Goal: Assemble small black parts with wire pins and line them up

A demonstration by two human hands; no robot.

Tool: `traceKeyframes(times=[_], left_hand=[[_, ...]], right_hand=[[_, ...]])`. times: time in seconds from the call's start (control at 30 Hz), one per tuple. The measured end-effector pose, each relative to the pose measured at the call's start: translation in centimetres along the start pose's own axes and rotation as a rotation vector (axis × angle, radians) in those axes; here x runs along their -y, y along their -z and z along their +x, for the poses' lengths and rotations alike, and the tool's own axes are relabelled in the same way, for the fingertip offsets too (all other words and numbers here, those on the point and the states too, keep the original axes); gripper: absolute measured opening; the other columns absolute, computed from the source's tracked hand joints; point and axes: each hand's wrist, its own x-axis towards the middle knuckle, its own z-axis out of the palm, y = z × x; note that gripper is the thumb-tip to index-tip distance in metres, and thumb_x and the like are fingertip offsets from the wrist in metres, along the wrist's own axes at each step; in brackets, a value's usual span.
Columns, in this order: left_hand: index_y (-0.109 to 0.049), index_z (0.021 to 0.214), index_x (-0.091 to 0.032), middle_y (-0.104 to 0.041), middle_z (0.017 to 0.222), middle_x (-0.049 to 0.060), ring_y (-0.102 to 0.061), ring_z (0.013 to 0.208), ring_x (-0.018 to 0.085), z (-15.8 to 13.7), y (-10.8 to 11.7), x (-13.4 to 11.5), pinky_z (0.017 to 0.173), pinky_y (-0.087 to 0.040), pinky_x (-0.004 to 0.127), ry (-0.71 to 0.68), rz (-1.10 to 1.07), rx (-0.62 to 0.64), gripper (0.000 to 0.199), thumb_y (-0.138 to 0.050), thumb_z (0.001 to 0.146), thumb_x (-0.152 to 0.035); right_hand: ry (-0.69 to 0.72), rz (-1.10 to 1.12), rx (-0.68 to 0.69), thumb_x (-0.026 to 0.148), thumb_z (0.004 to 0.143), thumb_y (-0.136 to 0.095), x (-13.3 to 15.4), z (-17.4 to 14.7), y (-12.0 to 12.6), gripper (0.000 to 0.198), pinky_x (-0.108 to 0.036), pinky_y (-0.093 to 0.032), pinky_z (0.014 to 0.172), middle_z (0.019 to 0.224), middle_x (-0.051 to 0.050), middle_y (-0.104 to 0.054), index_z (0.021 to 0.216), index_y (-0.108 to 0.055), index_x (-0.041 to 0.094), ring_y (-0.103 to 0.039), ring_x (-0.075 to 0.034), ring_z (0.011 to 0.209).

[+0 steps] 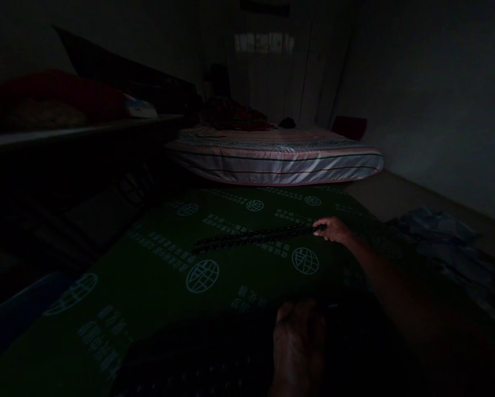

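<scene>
Out to the right, my right hand (332,229) pinches the near-right end of long, thin black perforated strips (251,236). Two strips run side by side to the left, over the green printed sheet (156,292). Close to me at the bottom, my left hand (297,342) has its fingers bent, over a large dark area. What it grips is lost in the shadow. Beside it, a dark thing with rows of small light spots (197,375) lies at the lower edge; its kind is too dim to tell.
Beyond the sheet's far edge is a striped mattress (280,165) with dark red cloth (234,114) on it. A shelf (77,131) with red bundles runs along the left. Crumpled cloth (441,231) lies on the right. Blue fabric (24,306) shows at lower left.
</scene>
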Motion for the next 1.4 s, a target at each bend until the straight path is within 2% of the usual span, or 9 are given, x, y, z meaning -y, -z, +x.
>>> traceKeyframes(times=[0.13, 0.3, 0.43, 0.7, 0.87, 1.0, 1.17, 1.27, 1.4], left_hand=[[-0.068, 0.095, -0.019, -0.070, 0.089, 0.008, -0.063, 0.085, 0.023, 0.0, 0.3, -0.3, 0.075, -0.053, 0.034, 0.030, 0.012, 0.026, 0.024, -0.052, 0.077, -0.016], [-0.070, 0.087, -0.020, -0.070, 0.089, 0.007, -0.064, 0.084, 0.022, -0.1, 0.2, 0.0, 0.074, -0.054, 0.032, 0.014, 0.016, 0.018, 0.019, -0.055, 0.075, -0.018], [-0.069, 0.093, -0.020, -0.070, 0.088, 0.007, -0.064, 0.084, 0.022, 0.0, 0.1, 0.1, 0.075, -0.054, 0.033, -0.007, 0.041, -0.001, 0.024, -0.054, 0.075, -0.015], [-0.068, 0.093, -0.018, -0.070, 0.088, 0.007, -0.063, 0.085, 0.021, 0.0, -0.1, -0.1, 0.077, -0.053, 0.034, 0.017, 0.053, 0.018, 0.026, -0.048, 0.078, -0.012], [-0.068, 0.094, -0.018, -0.070, 0.092, 0.006, -0.063, 0.089, 0.021, 0.3, -0.2, 0.0, 0.079, -0.052, 0.033, -0.014, -0.001, 0.002, 0.026, -0.048, 0.078, -0.011], [-0.067, 0.092, -0.017, -0.071, 0.094, 0.006, -0.063, 0.091, 0.021, 0.7, -0.3, 0.0, 0.084, -0.050, 0.036, -0.022, -0.020, 0.011, 0.024, -0.049, 0.079, -0.010], [-0.066, 0.091, -0.016, -0.071, 0.095, 0.006, -0.066, 0.088, 0.019, 1.1, -0.8, 0.3, 0.082, -0.051, 0.033, -0.020, -0.098, -0.004, 0.022, -0.050, 0.078, -0.008], [-0.063, 0.098, -0.015, -0.072, 0.087, 0.005, -0.067, 0.084, 0.017, 1.2, -0.9, 0.5, 0.080, -0.052, 0.030, -0.026, -0.107, 0.002, 0.024, -0.050, 0.079, -0.008], [-0.064, 0.095, -0.016, -0.071, 0.091, 0.005, -0.066, 0.086, 0.017, 1.2, -0.9, 0.4, 0.080, -0.051, 0.029, -0.030, -0.088, 0.005, 0.022, -0.051, 0.079, -0.008]], right_hand=[[-0.017, -0.005, -0.005, 0.018, 0.067, -0.067, 0.4, -0.2, 0.0, 0.033, -0.014, -0.029, 0.032, 0.039, 0.007, -0.048, 0.099, -0.065, 0.012, -0.039, -0.004, 0.033], [-0.038, -0.010, -0.016, 0.018, 0.066, -0.068, 0.8, -0.4, 0.1, 0.035, -0.014, -0.029, 0.032, 0.036, 0.008, -0.046, 0.100, -0.066, 0.012, -0.039, -0.004, 0.032], [-0.049, 0.006, -0.032, 0.019, 0.065, -0.070, 0.8, -0.4, 0.0, 0.037, -0.015, -0.029, 0.032, 0.035, 0.008, -0.047, 0.101, -0.065, 0.011, -0.039, -0.005, 0.031], [-0.101, 0.058, -0.168, 0.040, 0.078, -0.060, 2.2, -2.4, 1.1, 0.041, -0.015, -0.029, 0.031, 0.038, 0.004, -0.052, 0.106, -0.060, 0.010, -0.040, -0.005, 0.028], [-0.151, 0.055, -0.264, 0.053, 0.086, -0.042, 4.6, -5.7, 3.0, 0.057, -0.017, -0.032, 0.031, 0.037, 0.003, -0.053, 0.123, -0.048, 0.010, -0.044, -0.008, 0.027], [-0.133, 0.029, -0.270, 0.057, 0.086, -0.035, 6.8, -9.4, 3.5, 0.056, -0.017, -0.031, 0.031, 0.036, 0.003, -0.052, 0.114, -0.056, 0.014, -0.043, -0.008, 0.027], [-0.112, 0.030, -0.213, 0.051, 0.080, -0.051, 8.1, -15.4, 1.3, 0.041, -0.017, -0.029, 0.032, 0.039, 0.003, -0.054, 0.091, -0.062, 0.013, -0.040, -0.006, 0.028], [-0.106, 0.101, -0.143, 0.046, 0.077, -0.055, 8.0, -18.7, -0.7, 0.031, -0.017, -0.027, 0.031, 0.036, 0.005, -0.052, 0.085, -0.058, 0.016, -0.037, -0.006, 0.026], [-0.081, 0.244, -0.177, 0.045, 0.069, -0.062, 7.5, -21.4, -2.3, 0.029, -0.017, -0.027, 0.032, 0.038, 0.007, -0.053, 0.078, -0.050, 0.020, -0.039, -0.007, 0.027]])
